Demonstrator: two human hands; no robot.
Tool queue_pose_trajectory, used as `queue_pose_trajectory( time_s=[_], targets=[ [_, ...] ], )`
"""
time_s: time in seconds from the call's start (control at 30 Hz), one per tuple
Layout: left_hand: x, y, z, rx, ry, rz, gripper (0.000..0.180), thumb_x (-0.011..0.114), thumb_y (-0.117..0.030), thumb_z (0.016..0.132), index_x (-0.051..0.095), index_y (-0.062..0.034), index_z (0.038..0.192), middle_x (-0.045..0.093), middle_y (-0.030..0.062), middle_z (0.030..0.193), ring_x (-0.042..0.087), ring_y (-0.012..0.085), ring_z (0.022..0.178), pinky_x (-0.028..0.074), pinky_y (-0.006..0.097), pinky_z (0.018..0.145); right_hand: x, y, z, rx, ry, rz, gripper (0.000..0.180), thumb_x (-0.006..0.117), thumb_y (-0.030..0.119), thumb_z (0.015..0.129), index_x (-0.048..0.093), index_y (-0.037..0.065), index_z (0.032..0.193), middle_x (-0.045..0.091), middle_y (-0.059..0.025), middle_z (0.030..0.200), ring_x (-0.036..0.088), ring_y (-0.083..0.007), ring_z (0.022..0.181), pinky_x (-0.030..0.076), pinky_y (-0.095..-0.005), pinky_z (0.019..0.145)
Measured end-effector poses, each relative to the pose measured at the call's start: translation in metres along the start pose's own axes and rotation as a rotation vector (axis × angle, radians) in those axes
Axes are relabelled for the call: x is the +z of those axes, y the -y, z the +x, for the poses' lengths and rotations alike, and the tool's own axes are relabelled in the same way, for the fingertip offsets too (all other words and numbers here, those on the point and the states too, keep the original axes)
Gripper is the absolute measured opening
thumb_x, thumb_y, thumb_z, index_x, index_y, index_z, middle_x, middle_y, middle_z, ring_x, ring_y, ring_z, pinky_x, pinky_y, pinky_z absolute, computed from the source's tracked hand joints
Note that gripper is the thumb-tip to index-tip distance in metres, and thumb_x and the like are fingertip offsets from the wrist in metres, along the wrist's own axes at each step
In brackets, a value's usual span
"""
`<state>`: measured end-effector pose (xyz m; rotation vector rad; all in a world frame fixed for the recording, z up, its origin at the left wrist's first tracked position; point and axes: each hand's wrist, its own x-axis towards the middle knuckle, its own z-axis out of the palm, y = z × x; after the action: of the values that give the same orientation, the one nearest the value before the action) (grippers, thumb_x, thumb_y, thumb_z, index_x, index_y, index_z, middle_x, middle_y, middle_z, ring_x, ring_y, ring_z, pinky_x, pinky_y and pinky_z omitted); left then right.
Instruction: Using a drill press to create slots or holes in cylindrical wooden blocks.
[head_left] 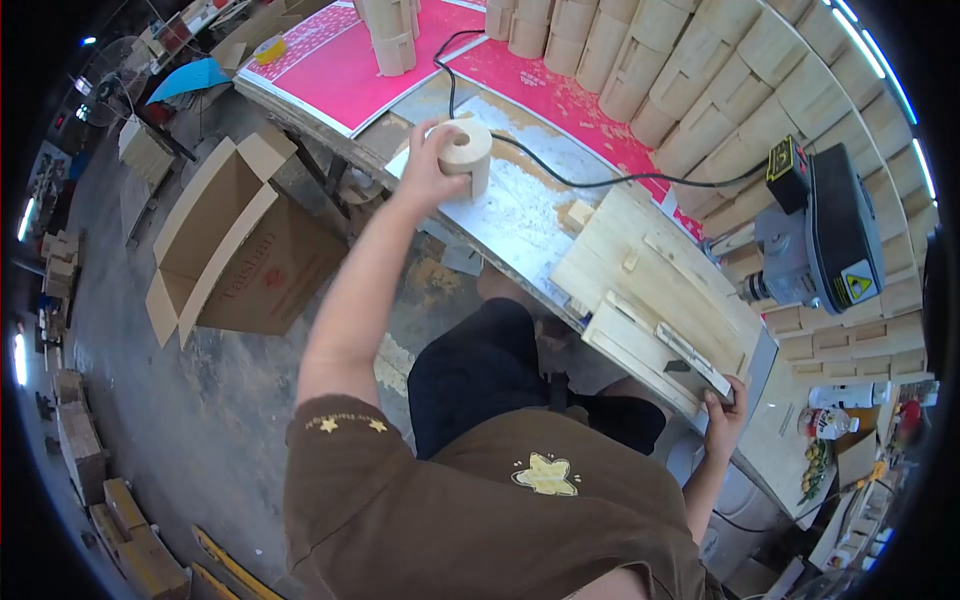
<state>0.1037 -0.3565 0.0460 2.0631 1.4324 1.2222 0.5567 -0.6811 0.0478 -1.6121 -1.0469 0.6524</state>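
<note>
left hand (425,165) — fingers wrapped round curved wooden block (467,152) at bench edge; may slip off. right hand (724,418) — curled gripping wooden jig (655,300).

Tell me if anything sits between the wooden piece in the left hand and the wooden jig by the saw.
Only a small wood block lies near the jig edge, and a black cable runs just beyond. The left hand holds the wooden piece over otherwise bare bench.
</note>
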Motion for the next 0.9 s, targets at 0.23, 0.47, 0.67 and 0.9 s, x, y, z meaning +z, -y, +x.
queue_pose_trajectory(
  time_s=[0.23, 0.47, 0.67, 0.9],
  targets=[
    [0.04, 0.031, -0.036, -0.337, -0.094, -0.193, 0.073, 0.078, -0.006, 0.062, 0.043, 0.0004, 0.125, 0.055, 0.0114, 0.112, 0.056, 0.0209, 0.1, 0.046, 0.031, 0.085, -0.013, -0.002, -0.004, 0.066, -0.002, -0.075, 0.029, 0.066, 0.002, 0.074, 0.056, 0.003, 0.101, 0.053, -0.0031, 0.1, 0.053, -0.0126, 0.09, 0.044, -0.0254, 0.078],
    [-0.038, 0.021, 0.094, -0.269, -0.308, -0.386, 0.067, 0.081, -0.011, 0.058, 0.05, 0.0018, 0.116, 0.062, 0.0128, 0.102, 0.06, 0.019, 0.087, 0.048, 0.032, 0.075, -0.011, 0.013, -0.005, 0.138, 0.009, -0.115, 0.025, 0.065, 0.001, 0.068, 0.058, 0.002, 0.093, 0.055, -0.0019, 0.089, 0.052, -0.0115, 0.082, 0.042, -0.0236, 0.075],
    [-0.108, 0.062, 0.243, -0.105, -0.52, -0.051, 0.062, 0.082, -0.028, 0.061, 0.057, 0.0054, 0.107, 0.065, 0.0139, 0.098, 0.062, 0.0186, 0.088, 0.05, 0.029, 0.075, 0.003, 0.04, 0.0, 0.198, -0.007, -0.148, 0.025, 0.064, 0.0, 0.065, 0.062, 0.001, 0.09, 0.059, -0.0044, 0.087, 0.055, -0.0122, 0.082, 0.043, -0.0244, 0.074],
    [-0.103, 0.108, 0.32, -0.233, -0.506, 0.149, 0.065, 0.082, -0.03, 0.056, 0.057, 0.0063, 0.103, 0.064, 0.019, 0.099, 0.064, 0.0295, 0.091, 0.05, 0.035, 0.079, 0.012, 0.045, -0.003, 0.261, -0.069, -0.198, 0.022, 0.064, -0.001, 0.065, 0.062, 0.001, 0.087, 0.06, -0.0034, 0.081, 0.055, -0.0108, 0.077, 0.042, -0.0232, 0.071]
  ],
)
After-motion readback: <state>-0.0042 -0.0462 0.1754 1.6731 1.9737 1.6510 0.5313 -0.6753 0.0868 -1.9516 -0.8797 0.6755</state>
